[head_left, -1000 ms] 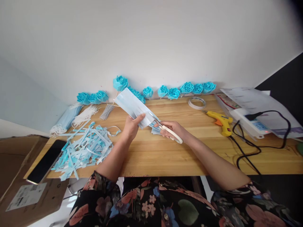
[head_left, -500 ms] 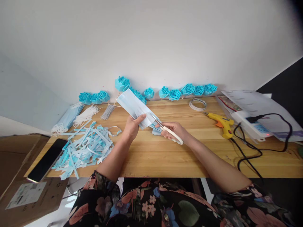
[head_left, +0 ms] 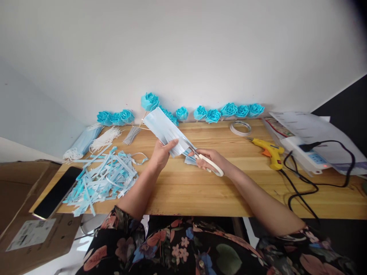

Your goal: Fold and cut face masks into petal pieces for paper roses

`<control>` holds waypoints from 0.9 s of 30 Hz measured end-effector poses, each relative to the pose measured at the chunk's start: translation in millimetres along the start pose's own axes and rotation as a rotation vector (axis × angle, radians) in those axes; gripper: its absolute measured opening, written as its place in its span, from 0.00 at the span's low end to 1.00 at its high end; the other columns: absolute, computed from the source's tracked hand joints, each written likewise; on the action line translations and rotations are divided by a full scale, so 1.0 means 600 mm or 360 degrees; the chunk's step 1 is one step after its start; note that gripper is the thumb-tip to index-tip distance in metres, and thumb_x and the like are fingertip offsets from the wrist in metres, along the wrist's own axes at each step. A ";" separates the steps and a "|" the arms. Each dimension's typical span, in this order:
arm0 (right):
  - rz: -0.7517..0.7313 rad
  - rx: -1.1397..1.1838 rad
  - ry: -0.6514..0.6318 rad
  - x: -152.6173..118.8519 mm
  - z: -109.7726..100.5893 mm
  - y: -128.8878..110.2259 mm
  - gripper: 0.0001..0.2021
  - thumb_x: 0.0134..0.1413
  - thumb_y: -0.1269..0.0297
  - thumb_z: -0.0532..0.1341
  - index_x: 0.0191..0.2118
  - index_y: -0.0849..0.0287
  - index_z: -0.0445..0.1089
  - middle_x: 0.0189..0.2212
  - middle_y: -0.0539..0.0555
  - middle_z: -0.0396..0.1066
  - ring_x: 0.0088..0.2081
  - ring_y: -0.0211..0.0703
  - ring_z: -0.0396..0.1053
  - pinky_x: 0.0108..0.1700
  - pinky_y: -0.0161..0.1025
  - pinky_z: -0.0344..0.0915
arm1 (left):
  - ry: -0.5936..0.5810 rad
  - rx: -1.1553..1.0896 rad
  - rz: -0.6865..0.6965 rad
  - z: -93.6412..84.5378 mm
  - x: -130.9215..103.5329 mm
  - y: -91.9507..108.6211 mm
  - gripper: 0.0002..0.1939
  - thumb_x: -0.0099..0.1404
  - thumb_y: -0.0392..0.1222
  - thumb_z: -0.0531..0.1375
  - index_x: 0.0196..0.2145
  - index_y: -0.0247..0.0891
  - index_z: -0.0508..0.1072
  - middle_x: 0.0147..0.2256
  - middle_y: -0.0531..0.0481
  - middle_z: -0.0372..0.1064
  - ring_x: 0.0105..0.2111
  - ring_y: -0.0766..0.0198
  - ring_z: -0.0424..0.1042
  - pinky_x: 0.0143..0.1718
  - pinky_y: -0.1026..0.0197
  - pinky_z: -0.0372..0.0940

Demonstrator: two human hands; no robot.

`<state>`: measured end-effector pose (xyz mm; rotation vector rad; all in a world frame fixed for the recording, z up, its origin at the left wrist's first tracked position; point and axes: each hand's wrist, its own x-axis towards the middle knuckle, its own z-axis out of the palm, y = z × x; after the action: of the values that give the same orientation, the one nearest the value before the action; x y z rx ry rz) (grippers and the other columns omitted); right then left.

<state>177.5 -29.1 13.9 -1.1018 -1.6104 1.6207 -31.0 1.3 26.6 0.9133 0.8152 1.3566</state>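
My left hand [head_left: 161, 154] pinches the near end of a light blue face mask [head_left: 164, 128], which slants up and away over the wooden table [head_left: 218, 187]. My right hand [head_left: 211, 159] grips white-handled scissors [head_left: 204, 158]; their blades reach left into the mask's edge, just right of my left thumb. Small blue offcuts lie on the table under the scissors.
A heap of blue and white mask strips [head_left: 101, 179] lies at the left, with a phone [head_left: 54, 194] on the corner. Blue paper-like roses [head_left: 212, 114] line the wall. A tape roll [head_left: 240, 128], yellow glue gun [head_left: 269, 150], black cable [head_left: 304, 183] and power strip [head_left: 311, 157] sit right.
Both hands keep their grip and stay almost in place. The scissors work slightly along the mask's edge; the view drifts a little.
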 end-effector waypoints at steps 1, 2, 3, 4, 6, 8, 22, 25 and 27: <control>-0.0002 0.0000 -0.0016 -0.001 0.000 -0.002 0.31 0.45 0.48 0.68 0.51 0.66 0.72 0.22 0.48 0.64 0.21 0.32 0.58 0.22 0.33 0.55 | -0.0013 0.0005 -0.0003 0.000 -0.001 0.000 0.24 0.46 0.44 0.73 0.41 0.36 0.77 0.36 0.49 0.77 0.39 0.60 0.74 0.44 0.60 0.67; -0.0004 -0.0004 -0.0028 -0.002 0.001 -0.004 0.30 0.45 0.48 0.67 0.50 0.65 0.72 0.23 0.48 0.63 0.22 0.33 0.58 0.22 0.33 0.55 | -0.0024 0.0010 -0.0009 0.000 -0.001 0.000 0.23 0.46 0.44 0.73 0.41 0.36 0.77 0.37 0.49 0.77 0.40 0.60 0.74 0.44 0.60 0.67; -0.0003 -0.0013 -0.0037 -0.003 0.001 -0.006 0.30 0.46 0.47 0.67 0.50 0.65 0.72 0.23 0.48 0.63 0.22 0.33 0.58 0.22 0.33 0.55 | -0.0036 0.0015 -0.0015 0.000 -0.002 0.000 0.22 0.46 0.44 0.73 0.40 0.36 0.77 0.37 0.49 0.77 0.40 0.59 0.74 0.44 0.60 0.67; -0.0005 -0.0025 -0.0038 -0.003 0.001 -0.007 0.30 0.46 0.47 0.67 0.50 0.65 0.71 0.24 0.48 0.63 0.22 0.32 0.58 0.23 0.33 0.55 | -0.0051 0.0017 -0.0020 0.000 -0.003 -0.001 0.22 0.46 0.44 0.73 0.39 0.35 0.77 0.37 0.49 0.77 0.40 0.59 0.74 0.44 0.60 0.67; -0.0012 -0.0037 -0.0045 -0.004 0.000 -0.007 0.30 0.47 0.47 0.66 0.51 0.65 0.71 0.24 0.48 0.63 0.23 0.32 0.58 0.23 0.33 0.56 | -0.0078 0.0019 -0.0026 0.000 -0.004 -0.004 0.20 0.47 0.45 0.73 0.37 0.35 0.77 0.38 0.49 0.77 0.40 0.60 0.74 0.45 0.60 0.67; -0.0028 -0.0026 -0.0066 -0.003 -0.001 -0.003 0.31 0.47 0.46 0.66 0.51 0.65 0.71 0.24 0.48 0.63 0.23 0.33 0.59 0.23 0.33 0.56 | -0.0086 0.0030 -0.0041 0.001 -0.005 -0.008 0.20 0.47 0.45 0.73 0.37 0.35 0.77 0.38 0.48 0.77 0.39 0.59 0.74 0.45 0.59 0.67; -0.0122 -0.0045 -0.0013 -0.004 -0.002 0.000 0.30 0.48 0.45 0.67 0.49 0.66 0.73 0.23 0.49 0.64 0.21 0.32 0.58 0.21 0.33 0.53 | -0.0135 0.0088 -0.0127 0.003 -0.011 -0.016 0.22 0.51 0.45 0.72 0.41 0.33 0.76 0.38 0.46 0.77 0.40 0.56 0.76 0.46 0.55 0.68; -0.0091 -0.0032 0.0045 -0.005 0.001 -0.004 0.30 0.45 0.47 0.68 0.48 0.67 0.74 0.23 0.49 0.64 0.20 0.31 0.58 0.21 0.33 0.53 | -0.0111 0.0083 -0.0106 0.001 -0.009 -0.018 0.21 0.50 0.45 0.72 0.40 0.34 0.76 0.38 0.46 0.78 0.39 0.57 0.76 0.47 0.55 0.68; -0.0077 -0.0032 0.0065 -0.005 0.002 -0.005 0.29 0.45 0.48 0.68 0.48 0.67 0.75 0.22 0.49 0.64 0.20 0.31 0.58 0.21 0.33 0.53 | -0.0111 0.0075 -0.0097 0.002 -0.008 -0.018 0.22 0.49 0.45 0.73 0.41 0.34 0.76 0.40 0.46 0.78 0.40 0.56 0.75 0.47 0.55 0.68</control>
<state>177.8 -32.1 17.4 -1.0907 -1.6180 1.5445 -25.4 -3.6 17.3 0.9598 0.8182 1.2509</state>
